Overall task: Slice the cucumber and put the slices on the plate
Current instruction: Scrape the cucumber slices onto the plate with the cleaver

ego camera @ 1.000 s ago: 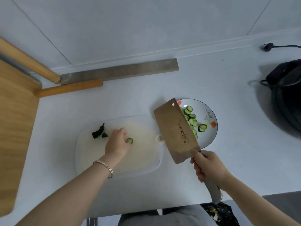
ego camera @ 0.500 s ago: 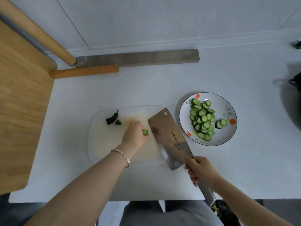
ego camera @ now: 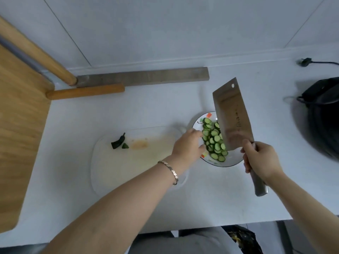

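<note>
Hands: left [ego camera: 187, 146] at round slices [ego camera: 213, 140], right [ego camera: 260, 158] gripping steel cleaver [ego camera: 232, 116].

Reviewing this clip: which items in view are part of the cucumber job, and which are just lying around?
In use:
cucumber slices
plate
cleaver, held by right hand
left hand at the plate
cutting board with cucumber end

Lying about:
rolling pins
grey bar
black pot
plug

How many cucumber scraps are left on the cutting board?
2: a dark stem end near the far left of the cutting board, and a small green piece right beside it. Neither hand hides more board.
</note>
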A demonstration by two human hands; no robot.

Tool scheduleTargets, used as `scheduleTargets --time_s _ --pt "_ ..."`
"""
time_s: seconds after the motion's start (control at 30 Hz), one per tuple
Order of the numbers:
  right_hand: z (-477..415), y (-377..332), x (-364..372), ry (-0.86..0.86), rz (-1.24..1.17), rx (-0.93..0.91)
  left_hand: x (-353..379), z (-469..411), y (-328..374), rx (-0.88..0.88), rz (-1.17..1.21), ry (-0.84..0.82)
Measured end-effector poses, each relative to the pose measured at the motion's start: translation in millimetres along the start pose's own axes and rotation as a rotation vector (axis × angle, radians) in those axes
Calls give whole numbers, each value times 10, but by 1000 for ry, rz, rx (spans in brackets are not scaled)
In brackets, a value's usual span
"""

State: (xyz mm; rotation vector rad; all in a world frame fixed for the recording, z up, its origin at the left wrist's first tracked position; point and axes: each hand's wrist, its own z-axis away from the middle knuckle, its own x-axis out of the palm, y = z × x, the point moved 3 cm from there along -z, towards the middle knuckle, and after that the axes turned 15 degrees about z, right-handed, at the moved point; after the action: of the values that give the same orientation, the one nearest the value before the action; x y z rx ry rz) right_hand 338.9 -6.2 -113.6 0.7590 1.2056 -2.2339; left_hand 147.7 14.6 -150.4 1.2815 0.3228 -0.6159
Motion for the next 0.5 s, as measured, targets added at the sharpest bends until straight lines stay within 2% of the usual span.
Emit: scheduleTargets --time_s 0.1,0.17,0.23,0.33,0.4,0.5 --pt "59 -31 129 -60 26 -18 -280 106 -304 -17 -70 106" --pt "112 -70 324 -140 28 -23 -558 242 -636 -72 -126 241" --pt "176 -92 623 -248 -43 0 -882 413 -1018 -158 -174 374" --pt "281 -81 1045 -351 -146 62 -1289 626 -1462 -326 -167 480" --pt "342 -50 1260 -376 -167 95 -1472 702 -1648 -345 -111 478" --pt "419 46 1387 -361 -208 139 -1553 712 -1742 -259 -51 382"
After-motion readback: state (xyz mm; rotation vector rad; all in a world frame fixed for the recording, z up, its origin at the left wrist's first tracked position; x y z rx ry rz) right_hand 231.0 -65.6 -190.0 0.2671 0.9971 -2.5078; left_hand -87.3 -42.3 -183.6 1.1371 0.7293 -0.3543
